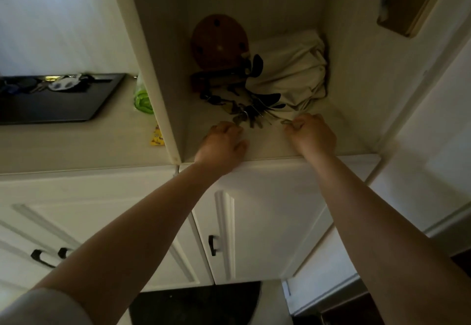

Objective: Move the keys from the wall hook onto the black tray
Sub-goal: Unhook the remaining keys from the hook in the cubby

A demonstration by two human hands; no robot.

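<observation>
Keys, a dark metal bunch, hang between both hands: left hand curled at them, right hand closed on something small, unclear what. Above, brown wooden wall hook. Unhooking step, I judge; next lift free toward far-left flat black tray.

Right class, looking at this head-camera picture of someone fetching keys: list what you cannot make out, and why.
- Head view: the wall hook carrying the keys is dim and blurred.
- Whether the left hand or right hand grips anything: curled fingers hide it.
- Black tray: cut off by the left edge; its contents are blurred.
</observation>
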